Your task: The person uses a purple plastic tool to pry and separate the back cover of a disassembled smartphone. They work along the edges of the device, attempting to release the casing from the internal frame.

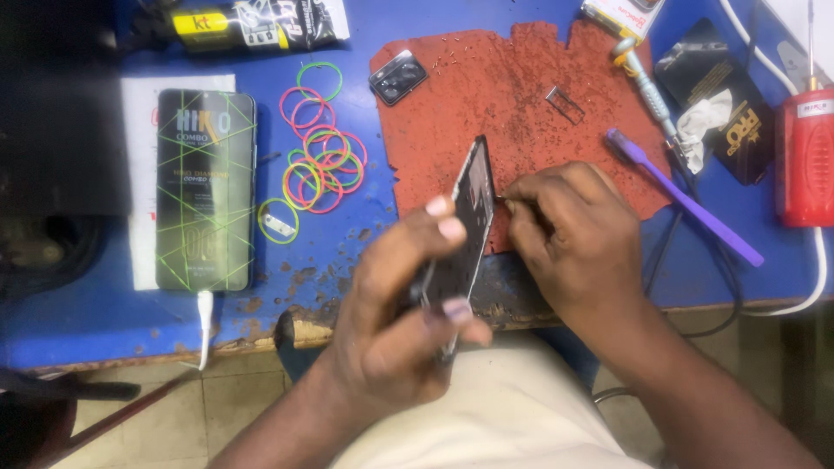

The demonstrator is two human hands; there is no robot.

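Here the left hand grips an upended phone frame (edge-on), the right hand pinching at its side.

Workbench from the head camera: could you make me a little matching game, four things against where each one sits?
Things:
1 rubber bands
2 purple tool
3 phone frame
4 boxed screen pack

Places:
A held on edge in the left hand, with the right hand at its edge
B lying flat at the left of the blue table
C loose pile between the pack and the red mat
D lying slantwise right of the red mat

Pairs: 1-C, 2-D, 3-A, 4-B
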